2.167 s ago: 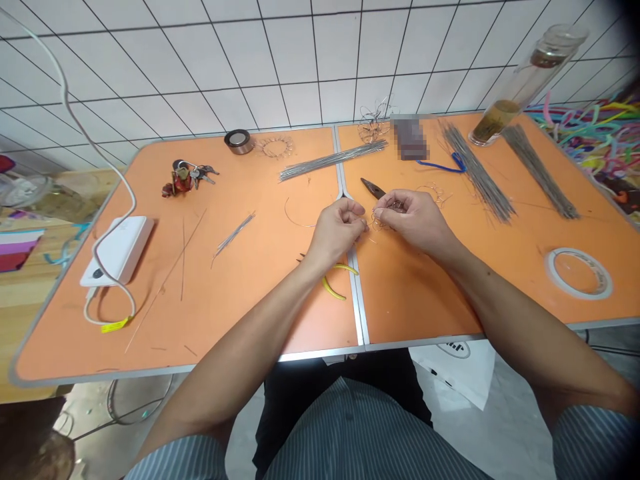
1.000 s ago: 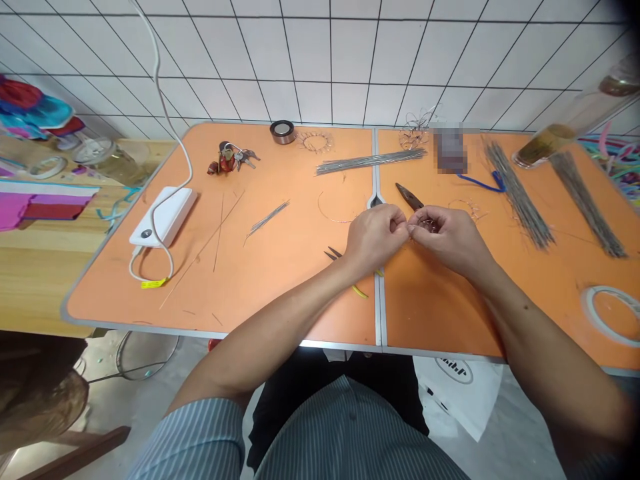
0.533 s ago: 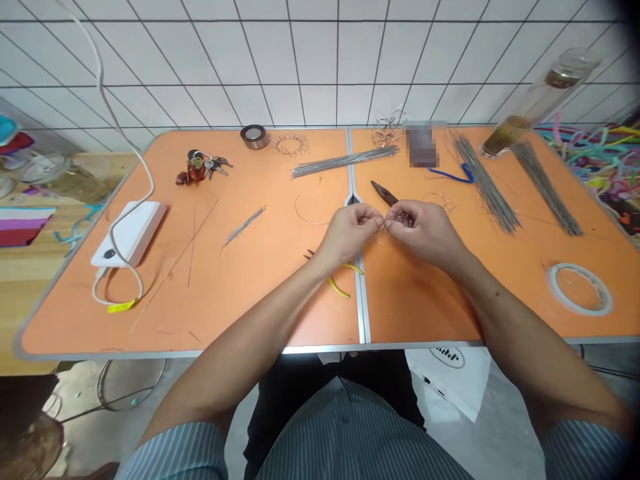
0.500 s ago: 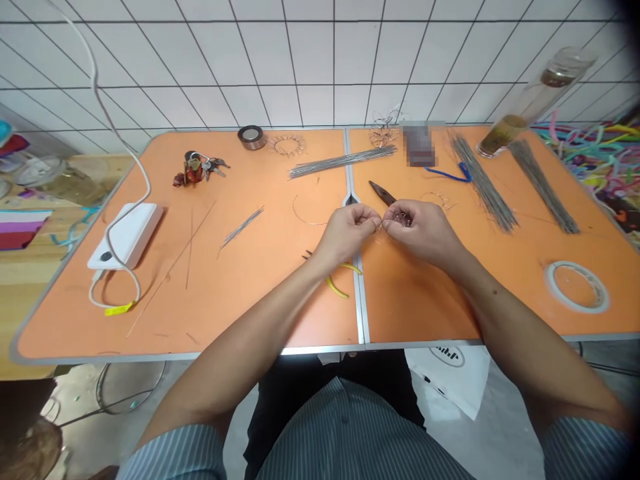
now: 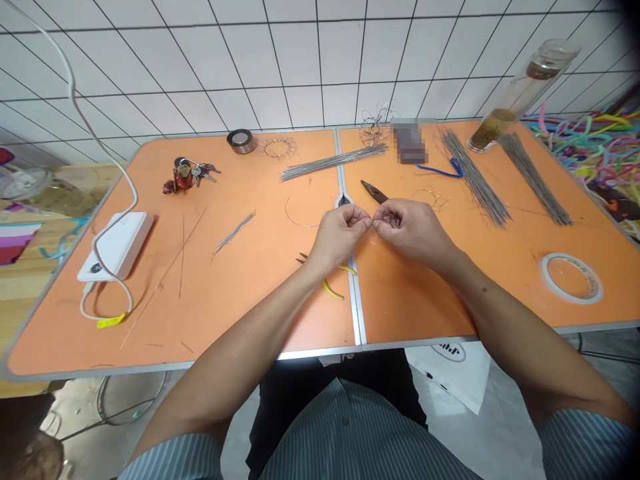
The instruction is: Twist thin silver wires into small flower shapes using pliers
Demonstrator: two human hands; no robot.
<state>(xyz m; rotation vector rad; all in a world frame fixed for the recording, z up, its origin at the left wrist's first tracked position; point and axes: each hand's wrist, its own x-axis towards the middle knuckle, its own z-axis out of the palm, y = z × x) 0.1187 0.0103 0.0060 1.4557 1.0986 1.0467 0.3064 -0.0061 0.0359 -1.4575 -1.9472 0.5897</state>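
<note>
Over the middle seam of the orange table, my left hand (image 5: 342, 233) and my right hand (image 5: 410, 230) meet at the fingertips. Both are closed in a pinch on thin wire (image 5: 373, 233), which is very fine and partly hidden by the fingers. Some dark, coiled wire shows inside the curl of my right hand. Beyond that hand lie dark-jawed pliers (image 5: 373, 192), their handles covered. Yellow-handled pliers (image 5: 332, 289) rest partly under my left wrist. A curved piece of wire (image 5: 295, 219) lies left of my left hand.
Wire bundles (image 5: 334, 162) lie at the back and right (image 5: 477, 180). A glass bottle (image 5: 520, 100) stands back right, a white tape roll (image 5: 571, 278) nearer. Keys (image 5: 193, 175), dark tape (image 5: 241, 141) and a white power bank (image 5: 117, 247) with a cable occupy the left; wire rings (image 5: 278, 148) sit behind.
The view has shifted slightly, so the table things appear a little further left. My hands stay together in the same pinch, with only slight finger movement.
</note>
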